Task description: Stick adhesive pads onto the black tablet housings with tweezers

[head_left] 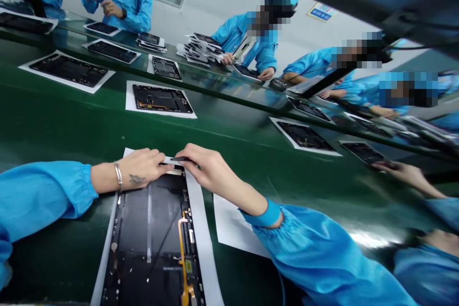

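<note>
While the left hand (138, 168) lies over the top end of an opened tablet casing (150, 229), its fingers (158, 158) sit narrow and flat against a white paper strip (171, 159), though whether they grip it cannot be told. The casing rests on a white paper sheet (202, 234) on the green worktop (53, 253), an orange flex cable (183, 253) running along it. Just beside, the right hand (211, 174) pinches a thin dark tool (181, 158) between closed fingers (190, 153). Further right, a co-worker's hand (405, 171) touches another tablet casing (364, 153).
</note>
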`<state>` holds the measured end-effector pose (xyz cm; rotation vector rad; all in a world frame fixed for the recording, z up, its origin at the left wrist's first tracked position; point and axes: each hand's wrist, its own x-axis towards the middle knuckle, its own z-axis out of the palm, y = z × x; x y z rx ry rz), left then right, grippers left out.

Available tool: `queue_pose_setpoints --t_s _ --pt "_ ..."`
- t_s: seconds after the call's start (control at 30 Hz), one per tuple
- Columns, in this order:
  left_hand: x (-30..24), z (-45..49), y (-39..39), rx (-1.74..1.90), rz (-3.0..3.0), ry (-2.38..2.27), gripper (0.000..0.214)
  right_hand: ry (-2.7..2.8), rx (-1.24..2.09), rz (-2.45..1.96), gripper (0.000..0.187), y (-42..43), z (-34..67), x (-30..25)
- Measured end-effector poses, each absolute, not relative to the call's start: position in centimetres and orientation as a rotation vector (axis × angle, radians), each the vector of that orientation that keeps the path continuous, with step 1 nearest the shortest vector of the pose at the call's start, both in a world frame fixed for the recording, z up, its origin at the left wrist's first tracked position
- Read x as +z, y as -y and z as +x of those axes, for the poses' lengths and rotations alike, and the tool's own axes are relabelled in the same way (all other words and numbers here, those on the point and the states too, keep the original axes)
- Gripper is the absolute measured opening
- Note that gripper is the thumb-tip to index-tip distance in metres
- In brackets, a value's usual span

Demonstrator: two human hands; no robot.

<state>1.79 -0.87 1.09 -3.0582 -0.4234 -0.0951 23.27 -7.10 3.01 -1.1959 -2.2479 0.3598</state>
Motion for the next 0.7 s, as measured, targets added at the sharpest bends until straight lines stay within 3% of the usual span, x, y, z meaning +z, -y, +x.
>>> queue_pose_setpoints --t_s 0.2,0.53,0.7 --pt "0.0 -0.8 -1.6 -0.48 -3.493 0.404 0.045 2.629 0.354 -1.325 0.013 5.4 21.9 2.2" --pt "-0.6 -0.2 -1.5 -0.589 -3.497 0.339 0.036 2.932 0.059 -1.277 0.018 5.3 20.8 2.7" --pt "-0.9 -0.3 -1.7 -0.578 -3.471 0.292 0.042 3.016 -0.058 -1.32 0.019 5.5 21.8 3.0"
